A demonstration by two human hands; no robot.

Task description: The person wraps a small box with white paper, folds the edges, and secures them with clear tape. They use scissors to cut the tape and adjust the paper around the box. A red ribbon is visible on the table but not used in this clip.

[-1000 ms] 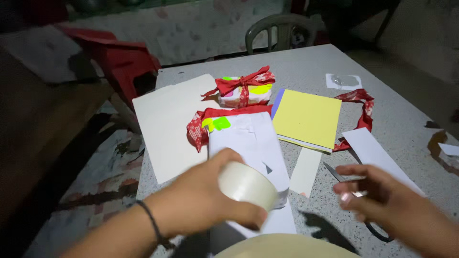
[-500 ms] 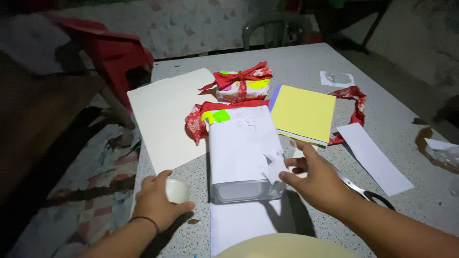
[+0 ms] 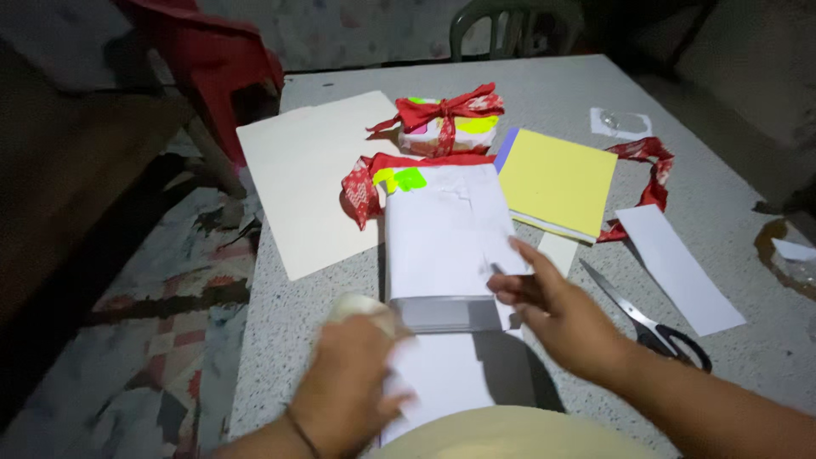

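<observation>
A box wrapped in white paper (image 3: 444, 234) lies in front of me on the grey table (image 3: 544, 93), its bare silver end (image 3: 446, 314) facing me. More white paper (image 3: 439, 382) extends from under it toward me. My right hand (image 3: 557, 319) is at the box's near right corner, thumb and fingers pinching the paper flap there. My left hand (image 3: 353, 382) is blurred at the box's near left corner. A pale tape roll (image 3: 355, 306) shows at its fingertips.
Scissors (image 3: 650, 327) lie right of my right hand. Behind the box are a yellow paper stack (image 3: 557, 180), a small gift tied with red ribbon (image 3: 446, 123), loose red ribbon (image 3: 364, 189), a cream sheet (image 3: 310, 178) and a white strip (image 3: 680, 268). Chairs stand beyond the table.
My left hand carried the tape roll from above the box down to the table at left, then back in to the box's near left corner. My right hand reached the box corner.
</observation>
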